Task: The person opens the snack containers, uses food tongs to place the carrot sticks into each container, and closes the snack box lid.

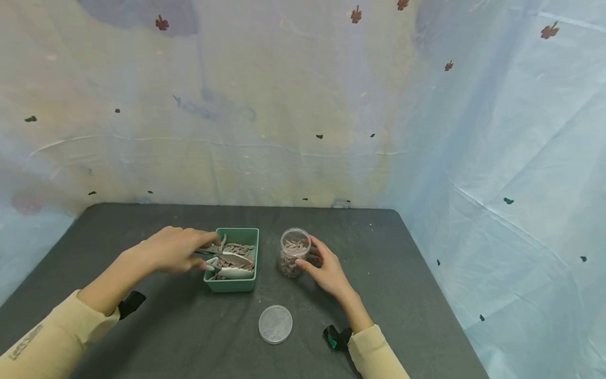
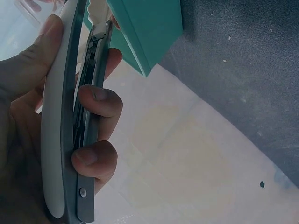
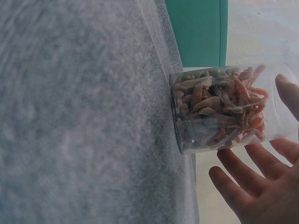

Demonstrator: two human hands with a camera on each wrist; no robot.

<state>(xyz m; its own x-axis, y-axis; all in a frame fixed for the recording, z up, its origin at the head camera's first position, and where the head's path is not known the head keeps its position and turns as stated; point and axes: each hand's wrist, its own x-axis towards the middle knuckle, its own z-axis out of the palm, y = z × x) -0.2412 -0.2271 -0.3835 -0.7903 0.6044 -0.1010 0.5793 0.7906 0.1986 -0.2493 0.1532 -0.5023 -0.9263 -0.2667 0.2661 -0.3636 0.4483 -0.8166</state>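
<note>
My left hand (image 1: 172, 250) grips a pair of tongs (image 2: 53, 140), its thumb on the pale grey handle and its fingers curled round the dark metal one. The white tong heads point down into a green rectangular box (image 1: 232, 286), among brownish finger-like strips (image 1: 240, 248). To the right of the box, a clear jar (image 3: 219, 109) stands upright on the table, filled partway with similar strips. My right hand (image 1: 326, 271) holds this jar from the right, thumb near its rim and fingers along its side. The jar's mouth is uncovered.
A round clear lid (image 1: 275, 325) lies on the dark grey table (image 1: 199, 337) in front of the box and jar. Pale patterned sheeting (image 1: 265, 105) hangs behind the table and along its right side. Black straps (image 1: 337, 338) sit at both wrists.
</note>
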